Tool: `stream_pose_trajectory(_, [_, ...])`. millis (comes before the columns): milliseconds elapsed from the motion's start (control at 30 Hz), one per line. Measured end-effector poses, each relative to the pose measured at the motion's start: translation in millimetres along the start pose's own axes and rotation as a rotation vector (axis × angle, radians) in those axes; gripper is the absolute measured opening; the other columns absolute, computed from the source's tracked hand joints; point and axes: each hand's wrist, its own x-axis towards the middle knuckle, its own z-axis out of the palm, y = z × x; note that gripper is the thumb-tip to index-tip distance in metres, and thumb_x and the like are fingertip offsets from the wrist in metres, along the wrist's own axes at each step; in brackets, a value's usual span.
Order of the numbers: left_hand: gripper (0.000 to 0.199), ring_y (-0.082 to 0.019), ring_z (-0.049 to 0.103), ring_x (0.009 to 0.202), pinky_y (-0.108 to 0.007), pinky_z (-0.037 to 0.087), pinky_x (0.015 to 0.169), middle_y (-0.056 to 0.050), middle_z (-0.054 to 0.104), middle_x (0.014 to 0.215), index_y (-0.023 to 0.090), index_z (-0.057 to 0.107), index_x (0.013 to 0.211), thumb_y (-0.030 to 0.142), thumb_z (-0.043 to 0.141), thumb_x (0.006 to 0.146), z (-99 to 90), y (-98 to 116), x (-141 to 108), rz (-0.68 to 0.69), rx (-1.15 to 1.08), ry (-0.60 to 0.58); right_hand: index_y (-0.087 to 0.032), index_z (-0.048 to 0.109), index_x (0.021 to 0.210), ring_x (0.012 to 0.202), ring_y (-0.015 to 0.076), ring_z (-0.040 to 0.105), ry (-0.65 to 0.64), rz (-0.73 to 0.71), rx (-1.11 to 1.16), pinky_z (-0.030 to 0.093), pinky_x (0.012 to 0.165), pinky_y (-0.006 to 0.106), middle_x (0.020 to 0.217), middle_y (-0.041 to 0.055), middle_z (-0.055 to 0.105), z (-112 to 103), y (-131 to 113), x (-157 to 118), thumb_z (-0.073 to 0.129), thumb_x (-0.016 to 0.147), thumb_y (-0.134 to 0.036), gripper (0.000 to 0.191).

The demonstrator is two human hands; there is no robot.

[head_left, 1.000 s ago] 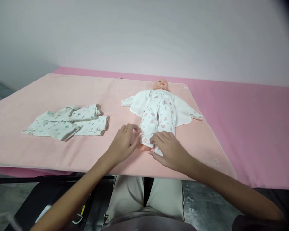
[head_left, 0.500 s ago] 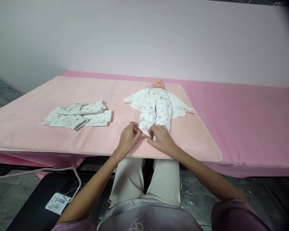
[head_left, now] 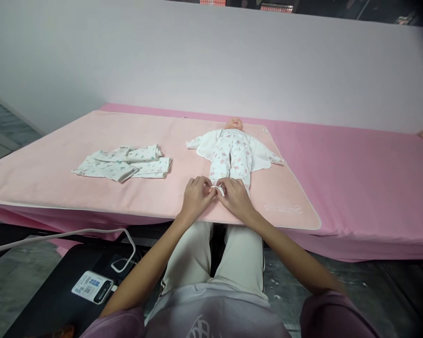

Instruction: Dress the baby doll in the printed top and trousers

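Note:
A baby doll (head_left: 234,123) lies on its back on a peach mat (head_left: 183,202), head away from me. It wears a white top (head_left: 261,155) with its sleeves spread, and white baby pants (head_left: 231,152) with a pink print cover its front and legs. At the cuff of the leg on my left, my left hand (head_left: 198,196) pinches the fabric between thumb and fingers. My right hand (head_left: 234,196) pinches the same cuff from the other side and hides part of the lower legs. The doll's foot is mostly covered by my fingers.
Folded white baby clothes (head_left: 127,163) with a green print lie to the left on the mat. A pink sheet (head_left: 359,183) covers the table beneath. Below the table's left edge, a white power bank (head_left: 91,287) with a cable rests on a black surface (head_left: 52,291).
Both hands have drawn closer together at the pants cuff, and the left fingers have curled higher around it. The view has shifted slightly; the doll and folded clothes stay where they lay.

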Motion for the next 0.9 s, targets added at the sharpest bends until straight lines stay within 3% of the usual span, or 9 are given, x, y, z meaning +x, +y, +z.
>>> stream_pose_trajectory(167, [0.008,-0.027,0.065,0.096,-0.042,0.048,0.089,-0.005,0.077,0.105,0.024,0.061,0.108,0.026,0.061,0.1,1.5,-3,2,0.025,0.098,0.062,-0.023,0.059,0.119,0.09,0.026,0.065,-0.047,0.005,-0.034,0.04,0.087,0.038,0.096,0.0033,0.07,-7,-3,-7,0.057,0.093,-0.013,0.027])
stream_pose_trajectory(333, [0.02,-0.029,0.067,0.11,-0.042,0.053,0.092,-0.009,0.077,0.12,0.024,0.063,0.119,0.026,0.064,0.099,-1.2,-18,-8,0.114,0.164,0.188,-0.024,0.057,0.106,0.082,0.0244,0.062,0.015,0.047,-0.022,0.04,0.083,0.037,0.083,0.0003,0.063,-7,-3,-12,0.058,0.093,-0.019,0.014])
stream_pose_trajectory(533, [0.024,-0.028,0.07,0.108,-0.043,0.057,0.095,-0.009,0.075,0.118,0.026,0.063,0.115,0.017,0.064,0.093,-14.1,-27,-14,0.162,0.179,0.212,-0.024,0.055,0.107,0.082,0.0257,0.062,0.057,0.087,0.019,0.042,0.083,0.038,0.084,0.0011,0.063,1,-2,-12,0.058,0.089,-0.018,0.02])
stream_pose_trajectory(733, [0.042,-0.031,0.064,0.117,-0.046,0.054,0.097,-0.01,0.07,0.128,0.025,0.057,0.127,0.012,0.064,0.088,-30.5,-20,-32,0.207,0.175,0.073,-0.025,0.058,0.106,0.095,0.0283,0.065,-0.016,0.002,-0.037,0.042,0.088,0.043,0.095,0.0048,0.07,-3,-7,-26,0.059,0.094,-0.019,0.013])
stream_pose_trajectory(900, [0.037,-0.032,0.06,0.126,-0.049,0.049,0.104,-0.011,0.067,0.135,0.027,0.056,0.132,0.02,0.064,0.096,-42.9,-7,-54,0.216,0.12,-0.053,-0.027,0.06,0.113,0.11,0.0326,0.062,0.048,0.025,-0.082,0.045,0.093,0.048,0.118,0.0098,0.069,-33,4,-65,0.06,0.099,-0.025,0.015])
